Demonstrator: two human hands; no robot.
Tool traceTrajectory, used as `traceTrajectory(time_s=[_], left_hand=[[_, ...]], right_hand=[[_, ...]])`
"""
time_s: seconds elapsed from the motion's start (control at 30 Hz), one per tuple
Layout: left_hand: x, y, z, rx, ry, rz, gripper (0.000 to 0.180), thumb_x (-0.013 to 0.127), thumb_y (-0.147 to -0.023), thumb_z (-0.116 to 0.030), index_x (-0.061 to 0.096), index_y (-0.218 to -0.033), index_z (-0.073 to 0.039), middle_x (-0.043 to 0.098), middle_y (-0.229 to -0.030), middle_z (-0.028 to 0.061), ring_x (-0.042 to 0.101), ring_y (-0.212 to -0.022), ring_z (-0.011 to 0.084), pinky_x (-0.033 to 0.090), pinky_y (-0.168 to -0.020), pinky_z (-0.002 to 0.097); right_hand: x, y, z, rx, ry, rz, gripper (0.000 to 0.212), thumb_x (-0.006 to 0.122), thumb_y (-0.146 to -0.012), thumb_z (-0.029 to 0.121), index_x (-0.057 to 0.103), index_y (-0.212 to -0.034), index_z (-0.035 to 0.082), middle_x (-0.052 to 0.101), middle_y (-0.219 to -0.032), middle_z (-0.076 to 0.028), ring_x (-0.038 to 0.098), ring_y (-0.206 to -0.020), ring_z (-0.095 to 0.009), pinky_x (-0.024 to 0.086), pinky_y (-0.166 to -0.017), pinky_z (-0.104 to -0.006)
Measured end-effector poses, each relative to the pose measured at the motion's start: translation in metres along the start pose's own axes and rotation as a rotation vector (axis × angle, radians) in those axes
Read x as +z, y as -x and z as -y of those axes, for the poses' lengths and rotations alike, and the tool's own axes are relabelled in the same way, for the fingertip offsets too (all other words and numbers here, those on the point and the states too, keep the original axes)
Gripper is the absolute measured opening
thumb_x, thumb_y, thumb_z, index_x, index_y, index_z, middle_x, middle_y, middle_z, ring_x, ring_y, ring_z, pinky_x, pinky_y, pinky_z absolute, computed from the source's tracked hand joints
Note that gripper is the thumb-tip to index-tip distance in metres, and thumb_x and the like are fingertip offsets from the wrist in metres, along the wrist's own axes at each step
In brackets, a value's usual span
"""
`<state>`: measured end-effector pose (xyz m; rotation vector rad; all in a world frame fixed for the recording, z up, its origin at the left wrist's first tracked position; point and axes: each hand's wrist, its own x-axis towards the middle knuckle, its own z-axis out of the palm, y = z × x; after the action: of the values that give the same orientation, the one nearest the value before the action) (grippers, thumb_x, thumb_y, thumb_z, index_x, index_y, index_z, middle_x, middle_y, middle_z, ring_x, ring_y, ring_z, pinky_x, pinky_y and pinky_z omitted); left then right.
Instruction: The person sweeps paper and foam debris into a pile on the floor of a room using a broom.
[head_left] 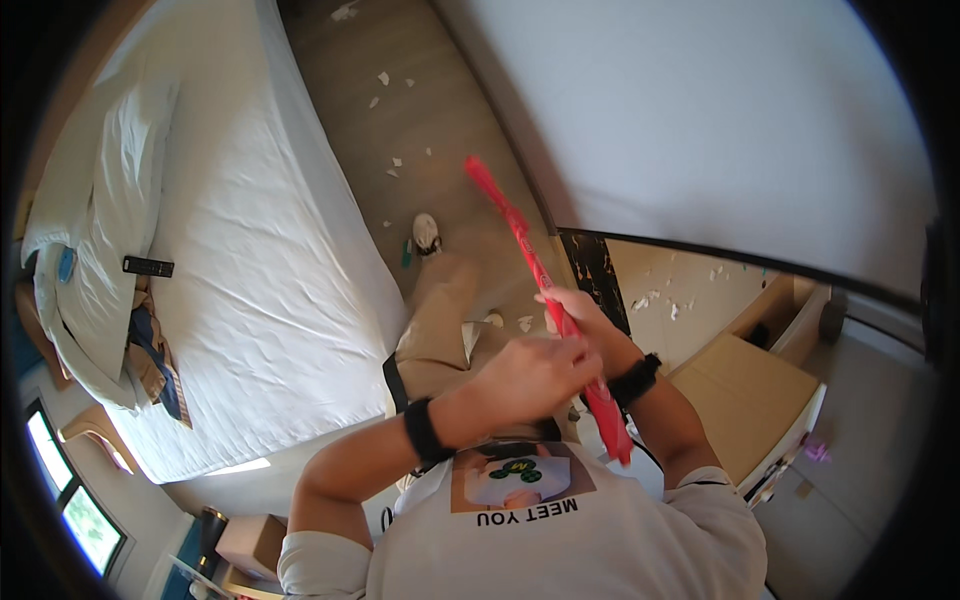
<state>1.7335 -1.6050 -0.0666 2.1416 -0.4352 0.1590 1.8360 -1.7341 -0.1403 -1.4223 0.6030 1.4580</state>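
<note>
A red plastic bag (527, 250), gathered into a long narrow strip with pale print on it, slants across in front of my body. My right hand (585, 312) grips it around the middle. Just below, my left hand (540, 378) is closed on the same strip, its fingers partly blurred. The upper end of the bag points away over the floor, and its lower end hangs beside my shirt. Dark bands circle both my wrists.
To the left is a bed with a white sheet (270, 300), bearing a black remote control (148, 267), a pillow and clothes. White paper scraps (397, 162) litter the floor (350, 60). A large white panel (720, 110) rises at right, near a tan-topped cabinet (745, 400).
</note>
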Motion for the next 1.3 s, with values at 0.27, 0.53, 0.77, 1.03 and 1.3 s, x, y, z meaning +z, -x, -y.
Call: traceTrajectory(time_s=[0.27,0.53,0.77,1.03,1.3], left_hand=[[-0.057,-0.064,0.145,-0.338,0.079,-0.026,0.021,0.059,-0.073,-0.018,0.052,-0.092,-0.010,0.056,-0.086,0.0060,0.059,-0.069,0.0261,0.049,-0.056,0.0354],[-0.081,-0.091,0.144,-0.086,0.100,0.157,0.024,0.052,-0.074,-0.010,0.053,-0.098,-0.015,0.054,-0.079,0.0055,0.058,-0.067,0.0206,0.042,-0.054,0.0314],[-0.062,-0.120,0.192,-0.180,0.274,0.069,0.026,0.058,-0.073,-0.013,0.053,-0.098,-0.016,0.055,-0.081,0.0046,0.058,-0.072,0.0231,0.045,-0.059,0.0351],[-0.070,-0.138,0.205,-0.255,0.266,0.099,0.023,0.059,-0.073,-0.014,0.049,-0.093,-0.010,0.057,-0.084,0.0065,0.057,-0.075,0.0270,0.046,-0.061,0.0372],[-0.090,-0.154,0.195,-0.282,0.176,0.098,0.024,0.058,-0.072,-0.014,0.047,-0.092,-0.007,0.056,-0.084,0.0059,0.058,-0.073,0.0253,0.047,-0.059,0.0346]], right_hand=[[0.061,-0.086,0.082,-0.819,0.192,-0.034,0.015,0.047,-0.086,0.023,0.049,-0.073,0.015,0.048,-0.063,0.004,0.047,-0.058,-0.007,0.037,-0.055,-0.0241],[0.021,-0.098,0.124,0.043,-0.106,-0.061,0.027,0.048,-0.084,0.037,0.047,-0.076,0.011,0.040,-0.048,0.002,0.039,-0.041,-0.011,0.031,-0.041,-0.0238],[0.028,-0.105,0.159,-0.197,0.087,-0.281,0.030,0.047,-0.084,0.038,0.044,-0.065,0.015,0.043,-0.051,0.001,0.041,-0.045,-0.012,0.033,-0.043,-0.0264],[0.033,-0.110,0.189,-0.250,0.144,-0.308,0.031,0.050,-0.082,0.039,0.043,-0.064,0.014,0.044,-0.052,0.000,0.042,-0.046,-0.011,0.034,-0.045,-0.0265],[0.032,-0.111,0.193,-0.258,-0.011,-0.273,0.033,0.051,-0.081,0.040,0.043,-0.062,0.014,0.044,-0.052,0.000,0.043,-0.046,-0.012,0.034,-0.045,-0.0264]])
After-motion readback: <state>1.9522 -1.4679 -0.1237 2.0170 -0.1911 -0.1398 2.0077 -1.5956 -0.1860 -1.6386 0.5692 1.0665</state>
